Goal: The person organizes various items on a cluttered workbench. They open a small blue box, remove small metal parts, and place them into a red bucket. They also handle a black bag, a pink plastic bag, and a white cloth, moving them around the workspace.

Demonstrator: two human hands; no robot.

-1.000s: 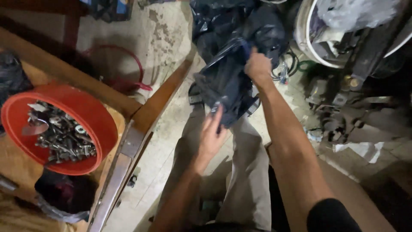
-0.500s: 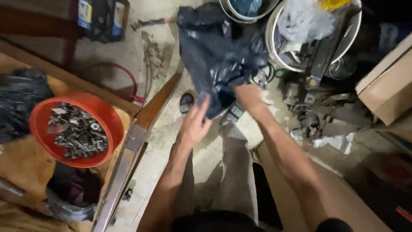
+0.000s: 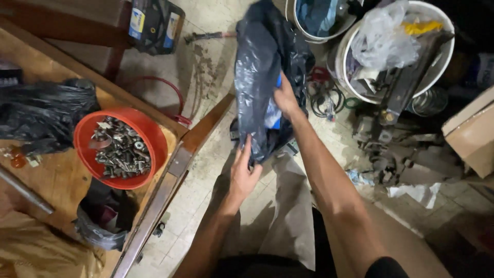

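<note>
Two hands on one black plastic bag (image 3: 262,77), held up over the floor right of the counter (image 3: 56,180): right hand (image 3: 284,98) clamped on its upper folds, left hand (image 3: 244,172) pinching the lower edge. Bag apparently mid-handling, not yet set down; red bowl of bolts (image 3: 121,148) left untouched on the counter

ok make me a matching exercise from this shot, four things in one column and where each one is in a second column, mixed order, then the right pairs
Things
1. black plastic bag
2. red bowl of metal bolts
3. white bucket
4. cardboard box

Places
A. right edge of the view
B. on the wooden table
C. held between the left hand and right hand
D. on the floor, top right, full of clutter

Pairs: 1-C, 2-B, 3-D, 4-A
</note>
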